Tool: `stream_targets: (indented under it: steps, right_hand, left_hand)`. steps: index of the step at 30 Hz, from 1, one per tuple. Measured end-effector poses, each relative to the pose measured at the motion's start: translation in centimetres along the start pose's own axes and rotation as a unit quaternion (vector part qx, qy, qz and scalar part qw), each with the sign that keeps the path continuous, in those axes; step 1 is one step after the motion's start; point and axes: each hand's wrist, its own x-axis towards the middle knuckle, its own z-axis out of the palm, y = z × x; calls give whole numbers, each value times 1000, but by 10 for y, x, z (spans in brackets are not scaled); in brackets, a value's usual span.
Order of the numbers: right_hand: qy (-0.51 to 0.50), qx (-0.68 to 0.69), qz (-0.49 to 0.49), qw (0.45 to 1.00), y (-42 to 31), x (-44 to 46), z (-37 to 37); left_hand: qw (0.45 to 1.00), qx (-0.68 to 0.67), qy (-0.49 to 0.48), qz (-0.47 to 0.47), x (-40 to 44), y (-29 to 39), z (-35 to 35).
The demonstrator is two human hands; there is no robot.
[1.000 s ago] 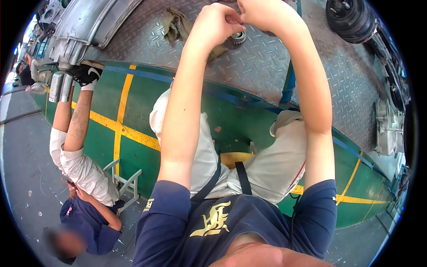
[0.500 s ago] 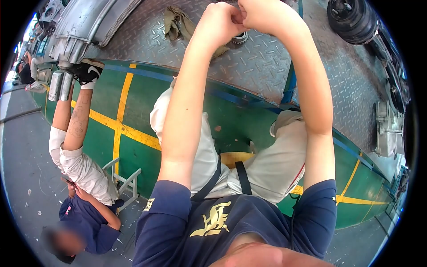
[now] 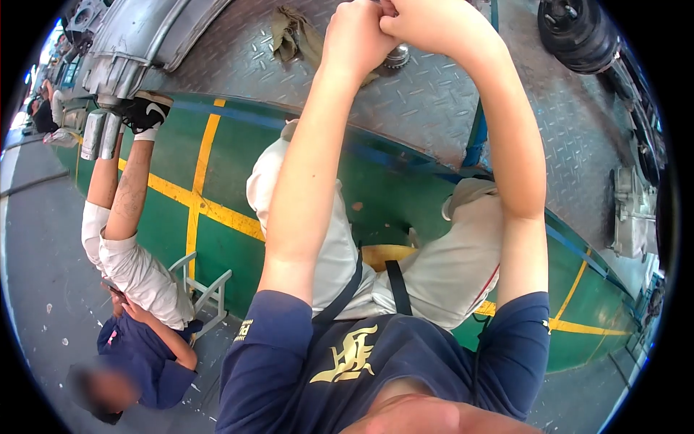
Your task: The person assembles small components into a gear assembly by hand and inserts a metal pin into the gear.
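Observation:
At the top edge of the view, my left hand [image 3: 361, 37] and my right hand [image 3: 426, 27] meet with fingers curled together over a diamond-plate metal bench [image 3: 419, 108]. Whatever they hold, if anything, is hidden behind the fingers and by the frame edge. Just below the spot where they meet, a small toothed metal gear [image 3: 397, 57] rests on the bench, partly covered by my left hand. To the left lies a crumpled olive cloth [image 3: 287, 42], its lower end passing behind my left forearm.
A large silver metal housing [image 3: 134, 43] stands at upper left. Black rounded machine parts [image 3: 578, 36] and a grey metal casting [image 3: 632, 213] line the right side. On the left, another person [image 3: 148, 347] sits on a white-framed stool [image 3: 213, 300]. Yellow lines cross the green floor.
Both hands have shifted slightly up in the view and stay together. More of the gear shows beneath them. The whole scene has drifted a little to the right.

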Motion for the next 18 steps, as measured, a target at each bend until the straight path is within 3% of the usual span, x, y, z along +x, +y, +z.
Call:
stream_targets:
  steps: [3,6,12,18]
  right_hand:
    - [21,26,-7,999,-2,2,3]
    - [-30,102,36,994,-6,6,-3]
    - [-46,185,60,980,-4,17,8]
    - [115,247,76,959,2,19,12]
  left_hand:
    - [999,-48,-16,15,-1,-7,0]
    - [999,-36,21,-22,-1,-10,3]
    - [993,22,-38,-110,0,-25,3]
    - [984,-47,-59,-161,-3,-20,-4]
